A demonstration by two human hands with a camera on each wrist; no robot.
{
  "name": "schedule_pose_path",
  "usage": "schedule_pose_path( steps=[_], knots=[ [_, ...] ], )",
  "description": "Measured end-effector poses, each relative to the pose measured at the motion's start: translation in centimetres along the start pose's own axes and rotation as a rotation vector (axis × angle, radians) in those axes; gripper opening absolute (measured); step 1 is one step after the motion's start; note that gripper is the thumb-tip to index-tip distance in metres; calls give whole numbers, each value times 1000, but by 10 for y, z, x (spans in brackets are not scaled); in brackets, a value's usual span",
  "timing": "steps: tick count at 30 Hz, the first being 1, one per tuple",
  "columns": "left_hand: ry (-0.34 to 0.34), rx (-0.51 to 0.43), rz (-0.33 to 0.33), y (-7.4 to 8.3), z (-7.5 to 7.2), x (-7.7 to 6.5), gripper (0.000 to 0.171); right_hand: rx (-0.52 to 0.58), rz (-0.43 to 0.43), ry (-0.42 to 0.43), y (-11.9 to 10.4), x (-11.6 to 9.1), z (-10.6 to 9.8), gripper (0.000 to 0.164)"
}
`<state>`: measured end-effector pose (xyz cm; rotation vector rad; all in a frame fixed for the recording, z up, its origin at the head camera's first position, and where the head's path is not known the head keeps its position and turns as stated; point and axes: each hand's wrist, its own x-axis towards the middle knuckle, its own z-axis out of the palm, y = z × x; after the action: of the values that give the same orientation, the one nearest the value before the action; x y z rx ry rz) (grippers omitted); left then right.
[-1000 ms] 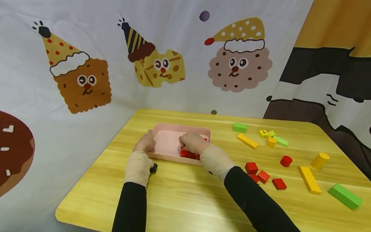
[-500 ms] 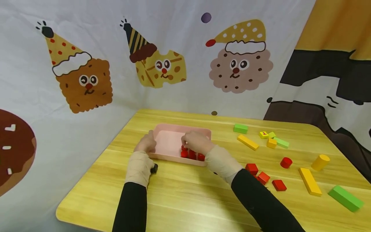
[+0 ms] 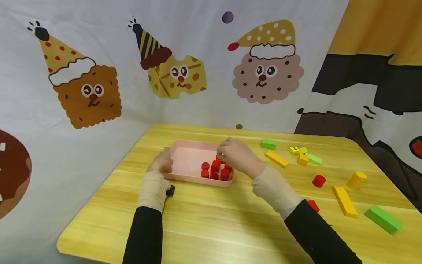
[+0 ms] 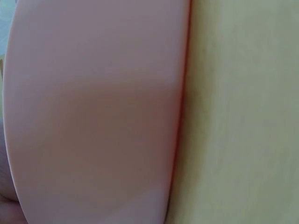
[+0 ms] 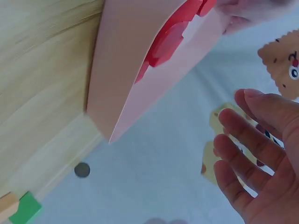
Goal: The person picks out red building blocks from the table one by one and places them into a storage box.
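Note:
A pink tray (image 3: 186,161) lies on the table, with several red blocks (image 3: 215,165), some cylindrical and some square, gathered in its right part. My left hand (image 3: 160,161) grips the tray's left end; the left wrist view is filled by the tray's outer wall (image 4: 98,112), with a bit of finger behind its rim. Over the tray's right end hovers my right hand (image 3: 240,157). In the right wrist view this hand (image 5: 261,163) has loosely bent, spread fingers and an empty palm, apart from the tray and blocks.
To the right lie a red cylinder (image 3: 318,180), a yellow cylinder (image 3: 356,180), yellow bars (image 3: 344,201) and green blocks (image 3: 384,219). A red block (image 3: 313,205) is partly behind my right sleeve. Small blocks (image 3: 303,159) cluster farther back. A printed curtain (image 3: 217,113) hangs behind the table.
My right hand has risen out of the tray and moved right, uncovering the red blocks inside. My left hand keeps its grip on the tray. The head view has shifted slightly.

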<state>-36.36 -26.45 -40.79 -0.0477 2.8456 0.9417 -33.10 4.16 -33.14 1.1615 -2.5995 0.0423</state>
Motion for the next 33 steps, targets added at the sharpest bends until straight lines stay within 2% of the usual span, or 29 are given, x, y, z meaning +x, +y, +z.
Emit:
schedule_pose_path(
  steps=[3,6,12,18,22,28,33],
  knots=[
    [1,4,4,0,-1,-1,57,-16,4,42,5,-16,-6,3],
    [-5,2,6,0,-3,-2,56,11,59,45,13,-36,-11,5],
    [-12,-9,-8,2,-5,0,54,14,174,22,31,-76,-12,18],
    [-23,-13,-10,1,-3,1,54,36,216,-17,40,-104,-15,19],
    [-18,-9,-4,0,-4,1,54,82,256,-113,45,-118,-17,26],
    [-19,-1,-1,0,-4,1,56,196,382,-348,56,-139,-20,39],
    [-22,10,0,1,-3,1,53,243,447,-442,64,-147,-19,42]
  ],
)
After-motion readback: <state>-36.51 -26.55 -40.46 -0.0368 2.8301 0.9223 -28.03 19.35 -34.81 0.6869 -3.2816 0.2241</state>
